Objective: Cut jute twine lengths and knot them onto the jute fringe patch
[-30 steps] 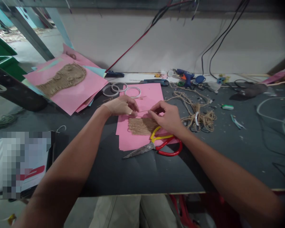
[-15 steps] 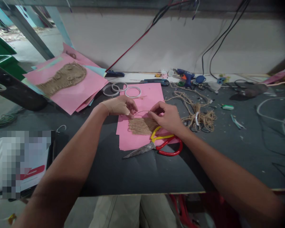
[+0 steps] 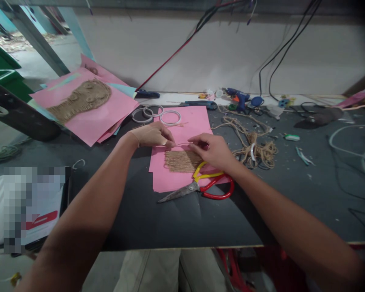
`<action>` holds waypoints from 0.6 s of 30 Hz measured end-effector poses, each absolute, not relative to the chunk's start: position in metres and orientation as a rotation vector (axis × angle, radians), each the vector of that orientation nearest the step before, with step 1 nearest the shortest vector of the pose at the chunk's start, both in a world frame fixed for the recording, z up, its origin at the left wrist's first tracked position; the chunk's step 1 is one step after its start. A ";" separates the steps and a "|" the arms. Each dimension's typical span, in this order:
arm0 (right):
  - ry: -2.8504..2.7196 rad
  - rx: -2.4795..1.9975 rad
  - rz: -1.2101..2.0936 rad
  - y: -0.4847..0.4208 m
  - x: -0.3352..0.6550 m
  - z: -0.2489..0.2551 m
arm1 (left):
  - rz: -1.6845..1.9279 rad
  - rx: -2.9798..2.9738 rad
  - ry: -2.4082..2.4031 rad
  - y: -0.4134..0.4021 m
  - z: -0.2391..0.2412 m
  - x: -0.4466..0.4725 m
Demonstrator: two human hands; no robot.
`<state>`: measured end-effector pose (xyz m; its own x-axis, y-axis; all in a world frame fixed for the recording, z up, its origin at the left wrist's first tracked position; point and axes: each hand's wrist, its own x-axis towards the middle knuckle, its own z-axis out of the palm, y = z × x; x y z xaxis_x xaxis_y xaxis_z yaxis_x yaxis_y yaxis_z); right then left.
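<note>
My left hand (image 3: 153, 136) and my right hand (image 3: 211, 149) each pinch one end of a short jute strand (image 3: 182, 144), stretched between them. The strand hangs just above the far edge of a patch of jute strands (image 3: 181, 160) laid side by side on a pink paper sheet (image 3: 188, 125). Both hands rest low over that sheet, fingers closed. Scissors (image 3: 200, 185) with red and yellow handles lie on the sheet's near right corner, just under my right wrist.
A tangle of jute twine (image 3: 255, 148) lies right of the sheet. Three white rings (image 3: 153, 113) sit behind it. Pink sheets with a larger jute shape (image 3: 82, 97) lie at the back left. A blue glue gun (image 3: 237, 97) and cables crowd the back edge.
My hands have shifted slightly and lowered the strand toward the far edge of the jute patch. The strand bowed briefly, then straightened again.
</note>
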<state>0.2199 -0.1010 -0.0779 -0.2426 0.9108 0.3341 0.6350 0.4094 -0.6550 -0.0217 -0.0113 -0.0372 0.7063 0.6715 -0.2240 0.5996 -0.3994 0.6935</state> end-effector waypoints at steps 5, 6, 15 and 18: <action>-1.976 -1.296 0.515 -0.101 0.219 -0.078 | 0.111 2.115 0.980 -0.013 -0.037 -0.019; -1.977 -1.294 0.512 -0.101 0.219 -0.078 | 0.108 2.116 0.983 -0.012 -0.038 -0.019; -1.966 -1.302 0.506 -0.100 0.219 -0.079 | 0.059 2.123 0.980 -0.008 -0.040 -0.026; -1.982 -1.304 0.499 -0.100 0.220 -0.080 | 0.037 2.134 0.998 -0.008 -0.038 -0.026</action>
<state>0.2195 -0.0999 -0.0797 -0.2462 0.9064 0.3432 0.6358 0.4183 -0.6487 -0.0264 -0.0085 -0.0380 0.6931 0.6662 -0.2754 0.6440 -0.4007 0.6516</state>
